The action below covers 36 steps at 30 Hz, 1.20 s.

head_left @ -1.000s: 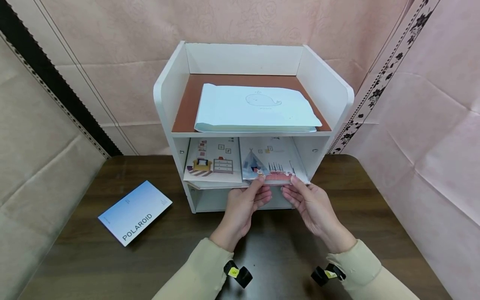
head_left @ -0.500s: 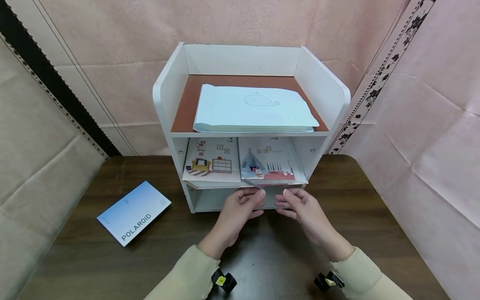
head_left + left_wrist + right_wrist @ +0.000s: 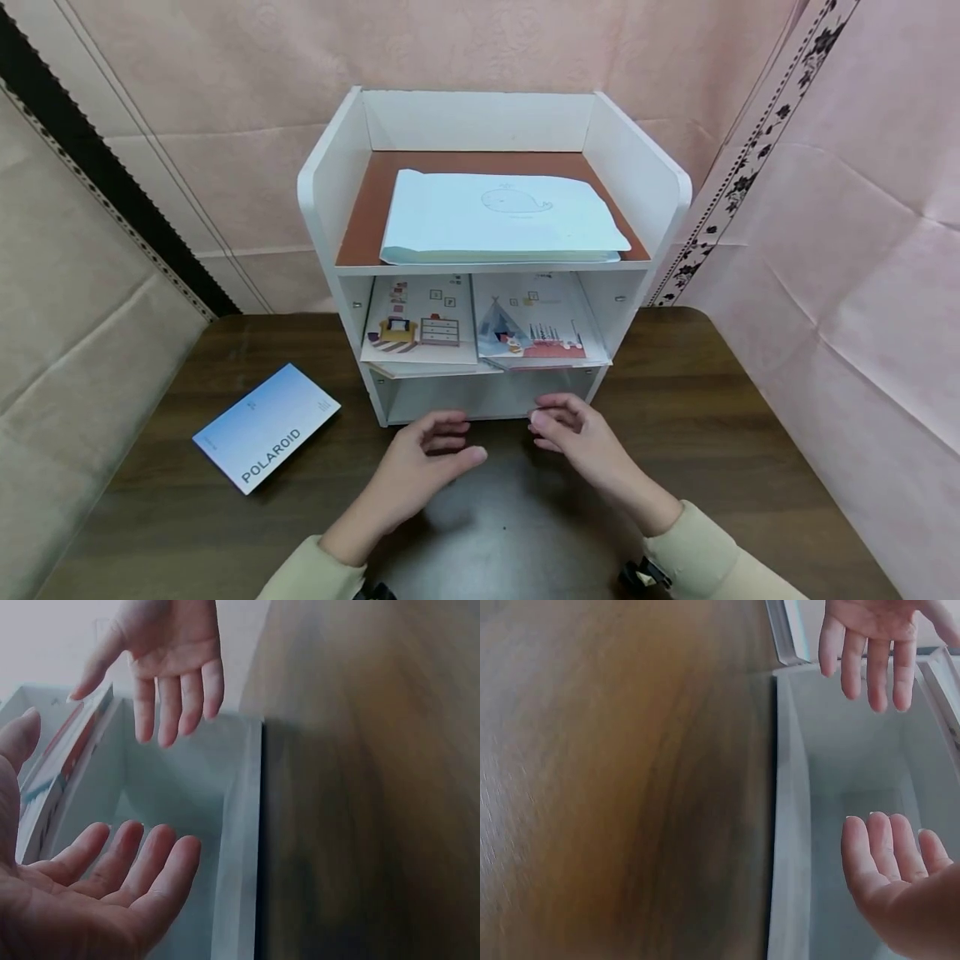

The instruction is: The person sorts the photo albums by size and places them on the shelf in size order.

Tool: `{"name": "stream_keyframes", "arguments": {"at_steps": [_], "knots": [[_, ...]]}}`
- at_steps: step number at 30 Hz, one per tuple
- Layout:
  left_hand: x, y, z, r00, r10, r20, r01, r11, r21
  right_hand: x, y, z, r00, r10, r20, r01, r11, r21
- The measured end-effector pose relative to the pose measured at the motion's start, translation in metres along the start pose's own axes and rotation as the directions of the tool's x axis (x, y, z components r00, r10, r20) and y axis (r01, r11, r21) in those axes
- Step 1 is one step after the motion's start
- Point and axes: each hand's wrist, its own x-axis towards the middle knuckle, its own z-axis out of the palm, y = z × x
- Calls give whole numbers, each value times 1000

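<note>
My left hand (image 3: 412, 471) hovers before the white shelf unit (image 3: 341, 217), fingers relaxed and holding nothing. To its right my right hand (image 3: 581, 442) is also without anything in its grasp, its fingertips near the bottom compartment's front edge. Two booklets lie side by side on the middle shelf: one with a yellow sofa and drawers (image 3: 420, 333), one with a blue tent (image 3: 528, 329). Their front edges reach the shelf's front. In the left wrist view, both palms face each other before the bottom compartment (image 3: 172, 780).
A pale blue folded pack with a whale drawing (image 3: 502, 217) lies on the brown-lined top shelf. On the wooden table (image 3: 480, 550), a blue and white POLAROID booklet (image 3: 266, 429) lies left of the unit. Pink and cream cloth (image 3: 480, 42) surrounds the table.
Both hands have let go of the tent booklet's front edge and drawn back toward me and down. The left hand has moved further left, its fingers spreading. The booklets stay on the shelf.
</note>
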Motion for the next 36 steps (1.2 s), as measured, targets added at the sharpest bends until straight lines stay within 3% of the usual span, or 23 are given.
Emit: {"name": "stream_keyframes", "arguments": {"at_steps": [8,13,21,29,32,36], "knots": [[-17,-19,-42,998,-43,-54,47,995,89,2,9,25,997,51,52,-53,998,42],[-26,-24,-73,997,-15,-77,29,983,184,4,13,43,993,70,97,-76,995,68],[-36,-25,-116,986,22,-165,41,929,368,10,13,73,984,111,141,-129,984,123],[-35,-26,-151,965,60,-255,89,841,534,23,15,109,976,158,149,-184,966,182],[-31,-24,-164,955,62,-289,113,827,551,28,16,124,974,176,143,-203,958,202],[-26,-28,-182,936,68,-345,139,828,543,34,15,147,975,185,124,-208,954,215]]}}
